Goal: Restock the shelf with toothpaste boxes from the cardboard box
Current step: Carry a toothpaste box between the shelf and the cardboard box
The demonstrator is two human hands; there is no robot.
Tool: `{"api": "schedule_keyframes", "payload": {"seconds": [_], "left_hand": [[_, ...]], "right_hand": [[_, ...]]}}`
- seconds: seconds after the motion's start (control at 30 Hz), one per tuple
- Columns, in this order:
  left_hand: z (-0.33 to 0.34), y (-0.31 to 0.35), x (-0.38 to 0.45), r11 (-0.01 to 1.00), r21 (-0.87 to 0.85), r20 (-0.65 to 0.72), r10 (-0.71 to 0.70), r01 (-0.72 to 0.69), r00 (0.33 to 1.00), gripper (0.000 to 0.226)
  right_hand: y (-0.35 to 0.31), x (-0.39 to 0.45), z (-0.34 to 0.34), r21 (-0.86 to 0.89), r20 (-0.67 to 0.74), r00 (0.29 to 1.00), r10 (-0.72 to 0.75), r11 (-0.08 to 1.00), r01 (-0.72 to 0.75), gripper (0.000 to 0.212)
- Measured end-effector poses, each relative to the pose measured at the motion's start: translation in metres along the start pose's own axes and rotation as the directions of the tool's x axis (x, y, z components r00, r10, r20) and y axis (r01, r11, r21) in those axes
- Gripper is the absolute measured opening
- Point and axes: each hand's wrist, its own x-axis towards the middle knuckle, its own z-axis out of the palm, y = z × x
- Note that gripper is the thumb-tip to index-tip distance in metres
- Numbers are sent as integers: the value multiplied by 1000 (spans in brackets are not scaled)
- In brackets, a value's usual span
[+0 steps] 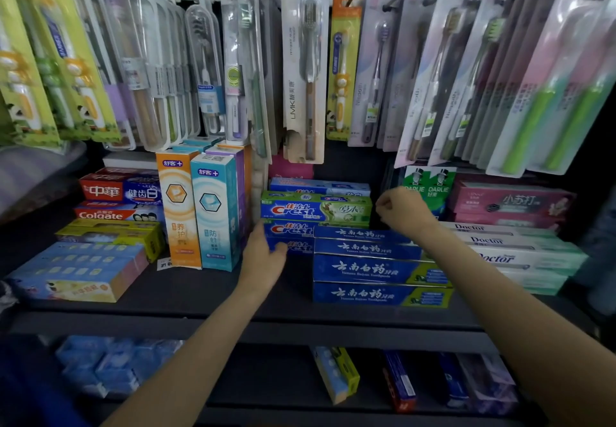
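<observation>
Shelf (186, 293): I am standing in front of it with both arms reaching in, toothbrush packs (303, 59) hanging just above my hands.
Left hand (263, 255): I am pressing it against the left end of the Crest boxes (313, 211), thumb touching the lowest one; the fingers are lying fairly straight and are not wrapped round anything.
Right hand (405, 208): I am holding it up at the right end of the same stack, fingers curled loosely inward; I cannot tell whether it is touching the top box or hanging just beside it, and I see nothing in it.
Toothpaste: the Crest boxes are sitting stacked at the back, between the upright boxes (200, 213) on the left and the green Darlie boxes (428, 189) on the right, with a dark blue stack (376, 268) just in front of them.
Cardboard box: I am not seeing it anywhere.
Step, as I judge it: I am squaring up the Crest stack from both ends.
Doing it well: I am thinking the push should be even from both sides, so the boxes slide flush without tipping the upright ones or nudging the blue stack forward.
Risk: I am watching my right wrist, which is passing close over the blue stack.
</observation>
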Motion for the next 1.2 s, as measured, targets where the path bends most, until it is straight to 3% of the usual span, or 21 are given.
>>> {"api": "schedule_keyframes", "payload": {"seconds": [0.07, 0.17, 0.27, 0.4, 0.53, 0.63, 0.73, 0.8, 0.87, 0.93, 1.0, 1.1, 1.2], "left_hand": [[3, -1, -14, 998, -58, 197, 28, -17, 980, 69], [6, -1, -22, 995, -21, 463, -77, 98, 883, 104], [10, -5, -20, 987, 129, 519, -145, 90, 843, 109], [15, -2, -16, 986, 157, 519, -136, 62, 844, 100], [18, 3, -9, 981, 176, 538, -161, 77, 827, 92], [19, -1, -5, 982, 178, 533, -152, 64, 832, 90], [9, -3, -2, 979, 200, 545, -148, 44, 825, 93], [-3, -4, 2, 974, 224, 496, -104, -11, 862, 92], [-14, 0, 5, 962, 208, 354, 92, -174, 931, 63], [-21, 7, 10, 869, 312, 210, 329, -383, 920, 45], [-22, 13, 21, 737, 474, 201, 442, -482, 874, 59], [-16, 13, 40, 557, 648, 290, 450, -519, 845, 71], [-6, 12, 46, 451, 759, 346, 333, -470, 877, 80]], "right_hand": [[6, -20, -18, -10, -25, 995, -97, 995, 97, 26], [30, -42, -43, -58, 241, 966, -96, 992, 113, 65], [59, -59, -48, -212, 486, 873, -32, 965, 154, 104], [84, -64, -34, -467, 472, 881, -31, 839, 280, 123], [89, -61, -27, -551, 417, 908, -44, 782, 291, 119], [70, -59, -30, -431, 426, 901, -81, 857, 281, 111], [29, -58, -34, -111, 309, 909, -279, 939, 325, 79], [1, -47, -30, -47, 212, 900, -381, 916, 399, 53], [-21, -26, -20, -19, 174, 892, -418, 904, 427, 41], [-35, 1, -7, 0, 177, 901, -397, 915, 403, 36], [-45, 30, 6, 14, 198, 917, -346, 936, 351, 35], [-55, 65, 20, 6, 178, 938, -296, 954, 300, 31], [-61, 89, 30, -30, 193, 956, -221, 973, 231, 33]]}}
